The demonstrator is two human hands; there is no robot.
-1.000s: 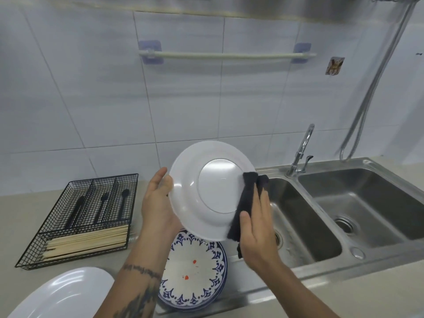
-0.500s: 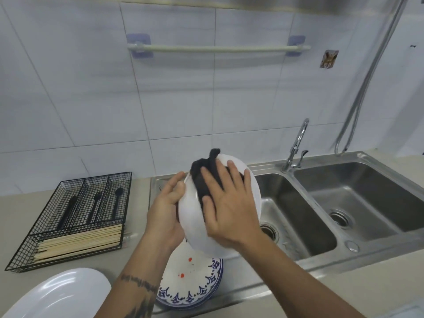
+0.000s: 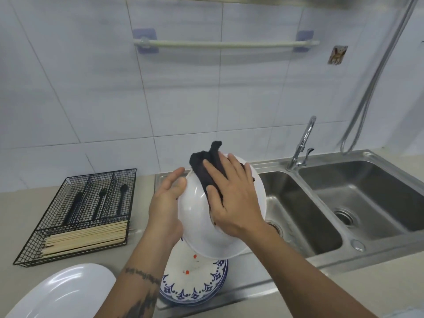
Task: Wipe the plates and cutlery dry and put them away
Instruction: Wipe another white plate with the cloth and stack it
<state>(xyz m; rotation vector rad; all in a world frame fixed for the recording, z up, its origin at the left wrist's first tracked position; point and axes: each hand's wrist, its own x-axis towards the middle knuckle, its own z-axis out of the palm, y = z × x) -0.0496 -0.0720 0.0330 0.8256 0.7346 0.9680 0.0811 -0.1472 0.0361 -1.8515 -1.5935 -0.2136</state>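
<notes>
At the far left of the beige worktop (image 3: 27,203) we saw one black wire cutlery basket (image 3: 75,214). Three dark utensils (image 3: 101,203) lay in its rear compartments and a layer of pale chopsticks (image 3: 85,239) filled the front one. Nearer us, at the lower left corner, sat one white oval platter (image 3: 62,292).

In the middle, our left hand (image 3: 167,203) cupped the left rim of a white plate (image 3: 202,226), fingers hidden behind it and thumb at the edge. The plate was tilted above a small stack of blue-patterned plates (image 3: 195,292); we could not count the stack. Our right hand (image 3: 234,203) lay flat, fingers straight and spread, pressing one black cloth (image 3: 206,175) against the plate and covering much of it.

Compared with a second before, the right hand and cloth had moved from the plate's right edge onto its centre.

To the right was a steel sink (image 3: 344,267) with two basins, one tap (image 3: 300,145) behind them, and one hose (image 3: 371,88) hanging down the tiled wall. One towel rail (image 3: 224,44) crossed the wall above.
</notes>
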